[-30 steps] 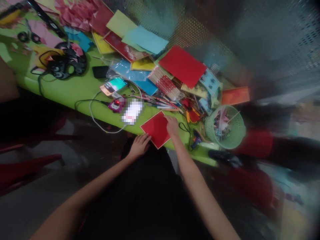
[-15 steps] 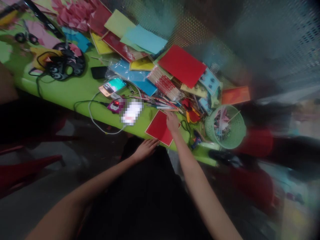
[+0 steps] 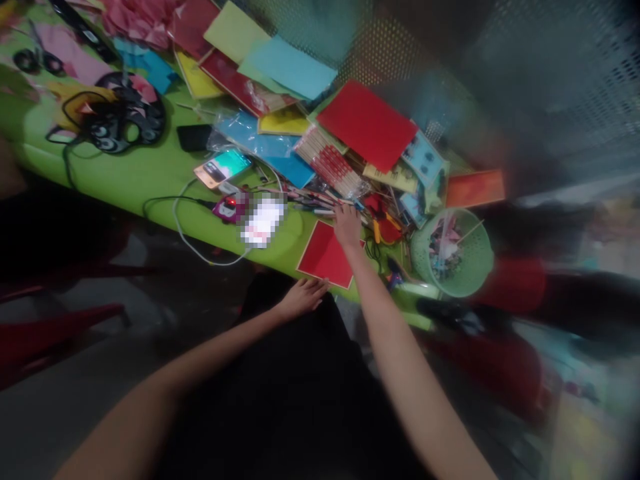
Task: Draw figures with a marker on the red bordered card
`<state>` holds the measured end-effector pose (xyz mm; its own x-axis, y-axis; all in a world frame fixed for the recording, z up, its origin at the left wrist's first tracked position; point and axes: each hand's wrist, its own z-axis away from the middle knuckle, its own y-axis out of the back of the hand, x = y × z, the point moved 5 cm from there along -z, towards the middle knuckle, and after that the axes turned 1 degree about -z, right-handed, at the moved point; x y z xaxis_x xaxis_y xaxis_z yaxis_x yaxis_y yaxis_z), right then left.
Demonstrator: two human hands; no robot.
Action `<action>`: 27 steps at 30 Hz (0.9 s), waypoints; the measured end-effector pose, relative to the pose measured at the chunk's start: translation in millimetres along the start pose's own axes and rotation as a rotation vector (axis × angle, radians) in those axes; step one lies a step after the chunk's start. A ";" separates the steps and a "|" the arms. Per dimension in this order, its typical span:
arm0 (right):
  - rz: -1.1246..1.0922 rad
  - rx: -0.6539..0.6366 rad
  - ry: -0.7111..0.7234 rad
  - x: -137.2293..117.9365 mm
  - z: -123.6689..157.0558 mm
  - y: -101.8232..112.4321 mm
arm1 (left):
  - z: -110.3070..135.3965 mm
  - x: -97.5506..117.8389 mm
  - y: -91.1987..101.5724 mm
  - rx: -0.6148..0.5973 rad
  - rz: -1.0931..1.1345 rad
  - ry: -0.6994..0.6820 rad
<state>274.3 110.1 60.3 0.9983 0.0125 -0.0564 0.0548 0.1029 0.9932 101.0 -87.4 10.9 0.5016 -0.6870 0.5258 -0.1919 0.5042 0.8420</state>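
My left hand [image 3: 303, 297] lies flat with its fingers stretched out, the tips at the near edge of a red card [image 3: 327, 257] with a pale border. My right hand [image 3: 348, 225] reaches past the card's far edge, fingers apart over a loose heap of pencils and thin sticks [image 3: 320, 199]. Whether its fingertips touch one of them is hard to make out. Just beyond lies a plastic-wrapped pack of red-and-white pencils [image 3: 330, 163]. Yellow-handled pliers or scissors [image 3: 383, 223] rest to the right of this hand.
A lit phone [image 3: 264, 221] with a white cable and a second phone [image 3: 223, 168] lie left on the green table [image 3: 115, 187]. Coloured paper sheets [image 3: 367, 123] are piled behind. A green basket [image 3: 453, 253] of scraps stands right. Black masks [image 3: 125, 127] and scissors [image 3: 37, 59] lie far left.
My right hand has moved forward off the red card to the pencil heap. The left hand has shifted slightly right along with the card's near edge.
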 end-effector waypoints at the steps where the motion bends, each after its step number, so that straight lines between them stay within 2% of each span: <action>1: 0.001 -0.002 -0.005 0.2 -0.2 1.3 | 0.3 0.3 2.1 0.007 0.003 0.007; 4: 0.000 -0.021 -0.014 0.5 -0.8 5.7 | 1.6 0.3 12.5 0.043 0.015 0.038; 8: -0.015 -0.034 -0.007 1.3 0.2 12.3 | 1.7 -5.2 36.8 0.123 0.032 0.112; 14: -0.165 0.104 0.006 8.7 19.0 34.2 | -9.5 -35.7 95.6 0.322 0.054 0.307; 16: -0.206 0.108 0.010 10.6 31.3 41.8 | -16.8 -49.4 117.8 0.394 0.058 0.376; 19: -0.400 0.068 0.009 10.7 53.1 51.7 | -30.3 -64.4 144.3 0.456 0.065 0.422; 21: -0.571 0.023 0.004 8.8 68.0 57.1 | -39.9 -67.5 153.4 0.443 0.078 0.388; 24: -0.867 -0.010 -0.042 7.0 88.1 63.7 | -49.8 -64.0 154.6 0.377 0.101 0.315; 27: -1.176 -0.010 -0.191 10.2 103.1 62.1 | -52.3 -54.7 148.1 0.318 0.123 0.269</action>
<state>289.8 14.2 131.9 0.3222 -0.2429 -0.9150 0.9391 -0.0396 0.3412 89.3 52.2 100.5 0.6529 -0.4496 0.6096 -0.4934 0.3582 0.7927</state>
